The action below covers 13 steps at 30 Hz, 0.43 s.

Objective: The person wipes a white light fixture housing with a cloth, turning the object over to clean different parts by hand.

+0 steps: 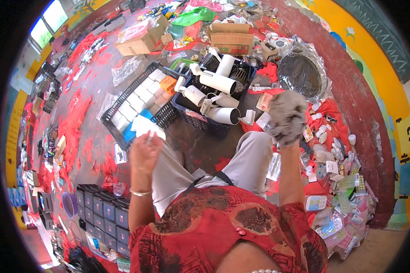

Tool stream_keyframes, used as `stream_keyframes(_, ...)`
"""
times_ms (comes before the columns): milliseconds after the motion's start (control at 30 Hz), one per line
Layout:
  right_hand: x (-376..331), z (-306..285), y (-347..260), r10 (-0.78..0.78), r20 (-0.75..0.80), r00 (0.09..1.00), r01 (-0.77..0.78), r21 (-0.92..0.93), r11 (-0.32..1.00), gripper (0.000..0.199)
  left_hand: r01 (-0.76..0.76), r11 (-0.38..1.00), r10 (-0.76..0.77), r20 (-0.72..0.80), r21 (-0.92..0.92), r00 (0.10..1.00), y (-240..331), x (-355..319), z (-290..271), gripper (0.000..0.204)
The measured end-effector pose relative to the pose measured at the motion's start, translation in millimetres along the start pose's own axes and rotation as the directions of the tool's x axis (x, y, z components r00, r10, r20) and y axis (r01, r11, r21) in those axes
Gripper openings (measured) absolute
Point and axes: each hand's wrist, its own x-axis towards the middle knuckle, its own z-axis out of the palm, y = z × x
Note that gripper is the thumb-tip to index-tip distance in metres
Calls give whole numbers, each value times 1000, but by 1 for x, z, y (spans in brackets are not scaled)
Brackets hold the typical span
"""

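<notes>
My right hand (288, 141) is raised beyond my right knee, with its fingers hidden behind a crumpled grey-brown rag (288, 116) that it holds. Above my left knee, my left hand (146, 149) is blurred, its fingers drawn together against a bright white object (143, 123) whose kind I cannot make out. In front of me, a dark blue plastic crate (200, 120) is heaped with white cylindrical spotlights (217, 83) on brackets. Left of it, a black basket (168, 119) holds rows of small white boxes (139, 98), an orange box (168, 83) and some blue pieces.
Cardboard boxes (232, 38) stand beyond the crates. A round black item in clear plastic (300, 73) lies at the far right. Small packages (344, 195) cover the floor to my right. Stacked dark boxes (104, 214) and a purple basin (70, 204) stand to my left.
</notes>
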Motion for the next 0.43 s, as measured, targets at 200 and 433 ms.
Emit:
stream_keyframes(200, 128, -102, 81, -720, -14, 694, -445, -795, -413, 37, 703, 710, -570, 549, -46, 612, -112, 57, 45, 61)
stream_keyframes(433, 131, -175, 8, -648, -682, 339, -542, -704, 458, 67, 549, 750, -608, 59, 369, 792, -100, 174, -25, 44)
